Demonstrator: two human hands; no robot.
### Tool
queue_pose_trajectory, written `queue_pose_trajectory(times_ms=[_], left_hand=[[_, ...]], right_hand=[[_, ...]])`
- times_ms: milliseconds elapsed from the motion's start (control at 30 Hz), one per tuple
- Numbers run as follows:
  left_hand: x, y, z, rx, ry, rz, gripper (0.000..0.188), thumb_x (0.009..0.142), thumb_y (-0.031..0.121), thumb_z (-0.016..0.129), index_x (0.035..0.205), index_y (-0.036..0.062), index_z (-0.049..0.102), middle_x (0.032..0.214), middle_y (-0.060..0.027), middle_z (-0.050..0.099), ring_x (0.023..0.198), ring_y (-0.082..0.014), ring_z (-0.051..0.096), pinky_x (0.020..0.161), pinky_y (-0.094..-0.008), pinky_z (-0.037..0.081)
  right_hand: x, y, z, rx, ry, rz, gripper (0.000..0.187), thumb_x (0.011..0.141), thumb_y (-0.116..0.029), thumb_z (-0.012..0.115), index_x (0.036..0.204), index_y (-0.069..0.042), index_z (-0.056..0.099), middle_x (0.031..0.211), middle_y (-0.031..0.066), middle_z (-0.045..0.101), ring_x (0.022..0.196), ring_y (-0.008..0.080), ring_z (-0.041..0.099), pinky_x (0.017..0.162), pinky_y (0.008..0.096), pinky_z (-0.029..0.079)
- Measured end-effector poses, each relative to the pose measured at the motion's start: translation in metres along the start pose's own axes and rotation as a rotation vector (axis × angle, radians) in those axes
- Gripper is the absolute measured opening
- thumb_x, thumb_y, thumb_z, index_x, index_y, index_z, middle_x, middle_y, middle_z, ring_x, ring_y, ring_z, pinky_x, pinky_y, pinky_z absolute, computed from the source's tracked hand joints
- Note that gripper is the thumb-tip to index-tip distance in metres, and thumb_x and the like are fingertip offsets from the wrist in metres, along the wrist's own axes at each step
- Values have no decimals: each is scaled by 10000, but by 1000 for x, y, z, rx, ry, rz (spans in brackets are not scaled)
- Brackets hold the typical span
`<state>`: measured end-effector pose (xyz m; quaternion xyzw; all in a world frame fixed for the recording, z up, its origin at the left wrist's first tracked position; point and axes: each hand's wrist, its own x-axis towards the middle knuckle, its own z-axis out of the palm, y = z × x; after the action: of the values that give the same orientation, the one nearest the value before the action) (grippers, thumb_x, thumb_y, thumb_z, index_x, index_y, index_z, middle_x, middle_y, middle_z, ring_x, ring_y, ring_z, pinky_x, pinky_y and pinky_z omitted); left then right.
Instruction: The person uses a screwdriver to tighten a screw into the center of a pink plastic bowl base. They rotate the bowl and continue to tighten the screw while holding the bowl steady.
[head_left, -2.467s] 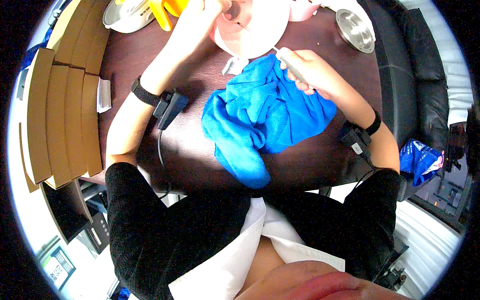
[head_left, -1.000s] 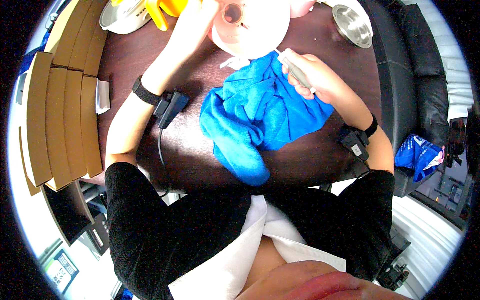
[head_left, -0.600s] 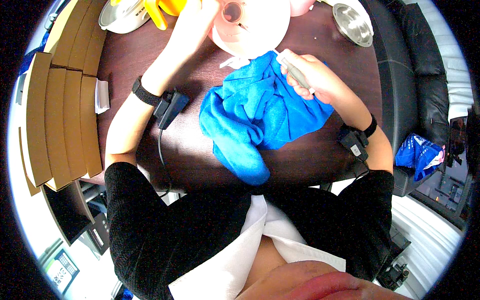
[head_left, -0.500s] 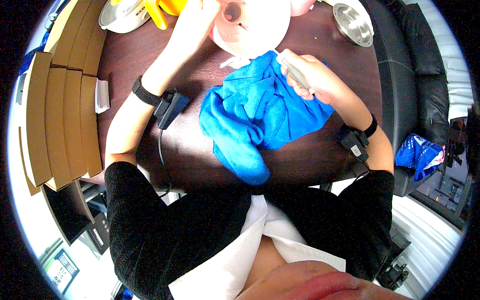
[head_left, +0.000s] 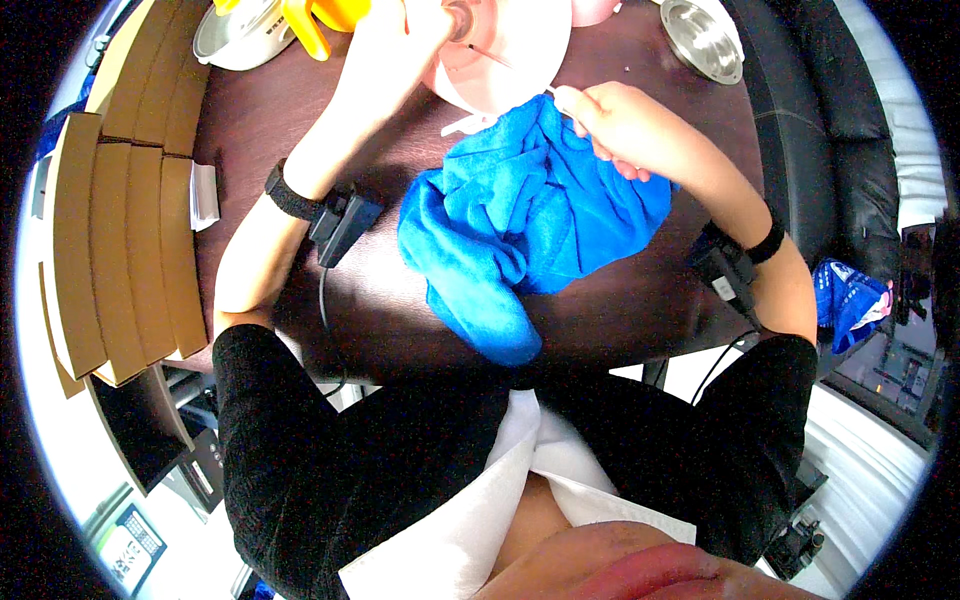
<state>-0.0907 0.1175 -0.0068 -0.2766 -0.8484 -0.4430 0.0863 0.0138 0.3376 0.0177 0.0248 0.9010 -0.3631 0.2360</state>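
Note:
At the top of the view my left hand (head_left: 405, 50) is closed on the near left side of a pale pink round object (head_left: 535, 55). This has a ring-shaped part and a thin dark line on its face; bright light and the picture's edge hide some fingers. My right hand (head_left: 620, 125) is closed round a slim tool whose grey handle is now covered by the palm. Its thin pale end (head_left: 551, 90) points at the pink object's near edge. Under this hand a crumpled blue towel (head_left: 530, 210) lies on the table. A small white strip (head_left: 468, 125) sticks out beside it.
Far left are a white pot-like vessel (head_left: 235, 40) and a yellow object (head_left: 305, 25). A steel bowl (head_left: 703, 40) sits far right. Cardboard boxes (head_left: 130, 250) line the left side of the dark table (head_left: 300, 110). A black leather seat (head_left: 800, 170) adjoins on the right.
My right hand has turned over, so its back now faces up and hides the grey handle; its elbow has swung outward. The pink object has shifted slightly left.

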Motion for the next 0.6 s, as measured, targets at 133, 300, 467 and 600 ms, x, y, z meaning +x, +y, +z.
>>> queue_pose_trajectory(times_ms=[133,300,467,600], left_hand=[[-3,13,2,-244,4,-118,346,834,228,473,1068,-23,432,995,-157,529,926,-203,536,795,-323,441],[-4,10,2,27,41,188,353,757,146,587,1051,-1,458,1026,-196,498,934,-304,533,781,-364,456],[-6,4,-1,478,76,559,356,755,133,587,1058,-5,460,1032,-216,494,932,-343,532,785,-370,455],[0,9,3,105,17,64,343,778,151,559,1060,-15,457,1045,-221,488,944,-342,533,797,-368,449]], right_hand=[[4,12,3,-611,330,-295,443,884,-411,426,781,-7,574,611,188,587,544,322,607,492,418,490],[-4,0,0,-919,552,-407,406,858,-403,461,761,-31,589,619,186,594,567,325,613,509,418,494],[7,9,-10,-960,616,-551,444,858,-435,470,747,-17,572,586,150,584,484,293,589,442,382,476],[0,9,-13,128,-47,24,490,873,-492,436,768,-21,523,516,60,490,342,159,455,312,289,364]])
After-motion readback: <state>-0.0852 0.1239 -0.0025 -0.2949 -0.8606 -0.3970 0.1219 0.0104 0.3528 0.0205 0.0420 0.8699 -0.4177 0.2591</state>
